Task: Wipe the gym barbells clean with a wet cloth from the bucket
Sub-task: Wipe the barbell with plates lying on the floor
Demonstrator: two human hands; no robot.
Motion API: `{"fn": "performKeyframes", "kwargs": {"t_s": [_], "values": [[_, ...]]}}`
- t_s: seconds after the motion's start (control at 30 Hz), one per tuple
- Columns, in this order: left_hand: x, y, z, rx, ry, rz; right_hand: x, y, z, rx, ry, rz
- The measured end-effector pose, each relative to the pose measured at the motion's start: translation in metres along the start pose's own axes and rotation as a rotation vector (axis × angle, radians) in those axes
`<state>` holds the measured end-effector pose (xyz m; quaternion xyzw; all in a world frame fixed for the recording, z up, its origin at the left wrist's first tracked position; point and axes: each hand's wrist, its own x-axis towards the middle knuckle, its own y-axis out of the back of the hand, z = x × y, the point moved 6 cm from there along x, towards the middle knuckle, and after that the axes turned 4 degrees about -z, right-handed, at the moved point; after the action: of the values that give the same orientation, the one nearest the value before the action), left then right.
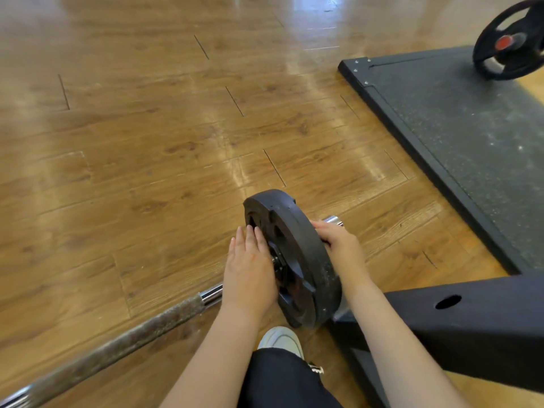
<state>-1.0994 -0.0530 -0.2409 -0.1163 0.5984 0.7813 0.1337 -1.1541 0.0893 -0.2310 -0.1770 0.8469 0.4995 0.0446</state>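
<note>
On the glossy wood-plank floor (147, 142), a round black rubber weight plate (297, 254) sits on a chrome barbell (103, 353). Left hand (250, 269) presses flat, fingers straight and together, against its face; right hand (341, 245) curls fingers round its rim.

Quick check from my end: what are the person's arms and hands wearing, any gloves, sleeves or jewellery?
Nothing shows: the left hand and right hand are bare, without gloves, rings or a watch, and both forearms are uncovered up to the frame edge, with no sleeve in view.
</note>
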Motion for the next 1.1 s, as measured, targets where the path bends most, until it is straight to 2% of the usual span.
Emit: {"fn": "performKeyframes", "kwargs": {"t_s": [0.1, 0.23, 0.3, 0.37, 0.43, 0.53, 0.7, 0.97, 1.1], "values": [[-0.002, 0.001, -0.001, 0.006, 0.004, 0.02, -0.007, 0.013, -0.003, 0.041, -0.121, 0.068], [-0.002, 0.002, -0.002, -0.003, -0.008, 0.035, -0.033, 0.044, -0.009, 0.319, -0.3, 0.408], [-0.007, 0.004, -0.006, -0.034, -0.04, 0.055, -0.044, 0.058, -0.034, 0.351, -0.195, 0.547], [-0.019, 0.006, -0.02, -0.086, -0.056, 0.097, -0.054, 0.07, -0.078, 0.236, 0.061, 0.673], [-0.04, 0.004, -0.044, -0.095, -0.041, 0.128, -0.058, 0.061, -0.123, 0.118, 0.334, 0.703], [-0.076, 0.004, -0.088, -0.063, 0.003, 0.194, -0.055, 0.009, -0.177, 0.089, 0.55, 0.562], [-0.13, 0.002, -0.168, -0.071, 0.161, 0.218, -0.058, -0.098, -0.237, 0.064, 0.743, 0.223], [-0.229, -0.019, -0.288, -0.095, 0.435, 0.26, -0.081, -0.198, -0.337, 0.156, 0.943, 0.041], [-0.282, -0.016, -0.355, -0.115, 0.651, 0.34, -0.095, -0.259, -0.404, 0.204, 1.023, -0.105]]}}
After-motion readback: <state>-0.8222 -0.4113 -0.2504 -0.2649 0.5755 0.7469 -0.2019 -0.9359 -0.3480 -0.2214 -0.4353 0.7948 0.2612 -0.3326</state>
